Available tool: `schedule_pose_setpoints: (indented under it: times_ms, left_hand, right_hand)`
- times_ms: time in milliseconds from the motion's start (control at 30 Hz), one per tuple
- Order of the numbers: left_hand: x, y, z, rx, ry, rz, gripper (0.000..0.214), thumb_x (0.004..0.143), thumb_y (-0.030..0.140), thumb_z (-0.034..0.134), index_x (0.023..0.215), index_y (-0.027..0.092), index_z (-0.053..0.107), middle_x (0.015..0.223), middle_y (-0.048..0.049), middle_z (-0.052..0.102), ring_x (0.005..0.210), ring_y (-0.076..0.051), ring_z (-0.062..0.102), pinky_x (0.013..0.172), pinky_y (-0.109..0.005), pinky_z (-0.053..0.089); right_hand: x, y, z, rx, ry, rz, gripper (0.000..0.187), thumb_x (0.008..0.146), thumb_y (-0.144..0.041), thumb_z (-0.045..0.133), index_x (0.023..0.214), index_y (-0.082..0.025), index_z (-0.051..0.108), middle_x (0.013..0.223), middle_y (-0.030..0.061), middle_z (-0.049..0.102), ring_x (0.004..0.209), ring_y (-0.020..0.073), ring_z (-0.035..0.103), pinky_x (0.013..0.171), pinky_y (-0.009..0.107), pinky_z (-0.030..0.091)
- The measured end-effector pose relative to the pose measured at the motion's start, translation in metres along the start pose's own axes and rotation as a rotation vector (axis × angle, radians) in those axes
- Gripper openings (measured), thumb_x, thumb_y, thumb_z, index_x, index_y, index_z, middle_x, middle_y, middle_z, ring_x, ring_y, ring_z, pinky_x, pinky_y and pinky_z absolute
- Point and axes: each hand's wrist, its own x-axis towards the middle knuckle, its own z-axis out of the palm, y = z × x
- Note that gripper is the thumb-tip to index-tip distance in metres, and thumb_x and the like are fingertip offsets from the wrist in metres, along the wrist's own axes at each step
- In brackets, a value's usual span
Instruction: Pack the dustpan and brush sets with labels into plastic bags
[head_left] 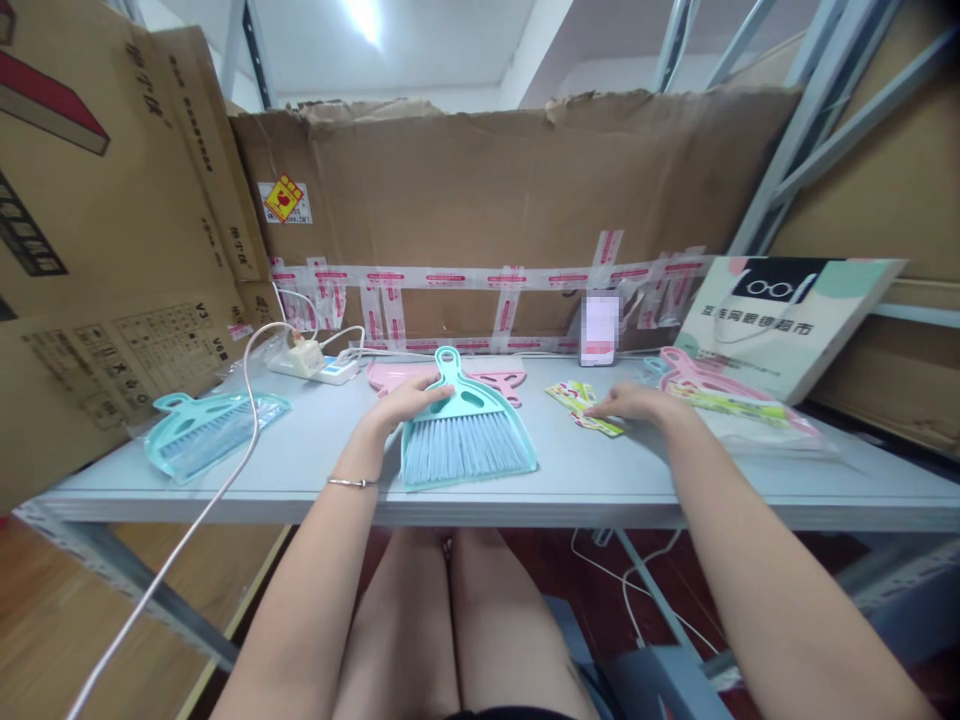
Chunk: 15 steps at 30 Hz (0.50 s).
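Note:
A teal mini dustpan with a brush nested in it (466, 430) lies at the table's front middle. My left hand (409, 398) rests on its upper left edge, fingers curled over the brush handle. My right hand (634, 402) lies flat on the table, fingertips touching a small yellow-green printed card (581, 402). Behind the teal set lies a pink dustpan (501, 378). A bracelet circles my left wrist.
A bagged teal dustpan set (202, 430) lies at the left, a bagged pink set (731, 402) at the right under a leaning printed board (787, 315). A power strip (315, 365) with white cables sits at the back left. Cardboard walls (487, 200) surround the grey table (600, 480).

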Motion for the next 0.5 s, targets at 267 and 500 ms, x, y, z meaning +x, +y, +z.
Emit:
schedule_pose_setpoints:
  times_ms: [267,500]
  left_hand:
    - [-0.001,0.001,0.001,0.023,0.007,0.015,0.054,0.072,0.049,0.059,0.113,0.014,0.060,0.125,-0.0077,0.058,0.118,-0.026,0.049,0.100,-0.035,0.036]
    - [-0.001,0.002,0.002,0.038,0.019,0.013,0.051,0.073,0.047,0.058,0.112,0.015,0.060,0.125,-0.0070,0.058,0.118,-0.026,0.050,0.100,-0.035,0.036]
  right_hand:
    - [-0.011,-0.012,-0.016,0.025,-0.120,0.115,0.025,0.064,-0.040,0.070,0.065,-0.018,0.059,0.066,0.0059,0.063,0.062,0.0190,0.059,0.056,0.030,0.044]
    - [-0.024,-0.016,-0.021,-0.024,-0.160,0.127,0.029,0.053,-0.036,0.078,0.061,-0.020,0.055,0.071,0.0059,0.063,0.072,0.0226,0.060,0.061,0.031,0.045]
